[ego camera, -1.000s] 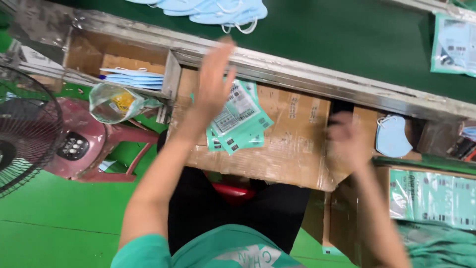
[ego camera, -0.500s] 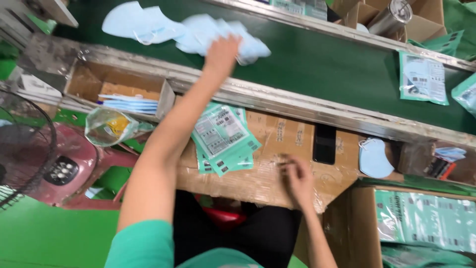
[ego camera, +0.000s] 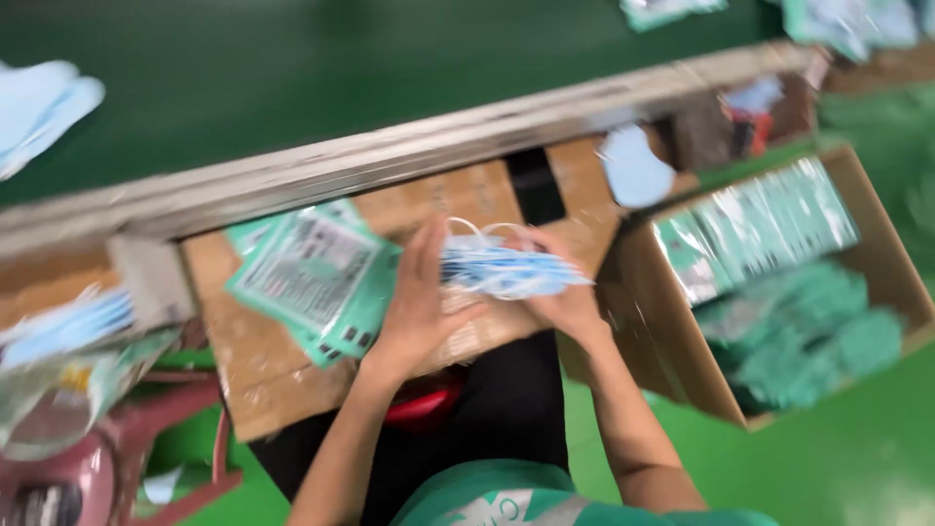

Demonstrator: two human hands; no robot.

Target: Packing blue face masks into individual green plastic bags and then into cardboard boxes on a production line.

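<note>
- A stack of light blue face masks (ego camera: 506, 270) is held in the middle of the frame, just above the brown cardboard counter (ego camera: 263, 390).
- The left end of the stack is pressed by the left hand (ego camera: 421, 302), with its fingers (ego camera: 417, 255) flat and straight up against it.
- The right end is gripped by the right hand (ego camera: 560, 292), with its fingers curled around the masks.
- White ear loops are seen sticking up from the top of the stack.
- A pile of green printed packets (ego camera: 317, 278) is laid on the counter, just left of the left hand.
- A dark green belt (ego camera: 341, 68) is seen across the top of the frame.
- More blue masks (ego camera: 39, 102) are lying on the belt at the upper left.
- A cardboard box (ego camera: 682, 380) filled with green packets is placed at the right.
- The picture is blurred, so small things cannot be told.
</note>
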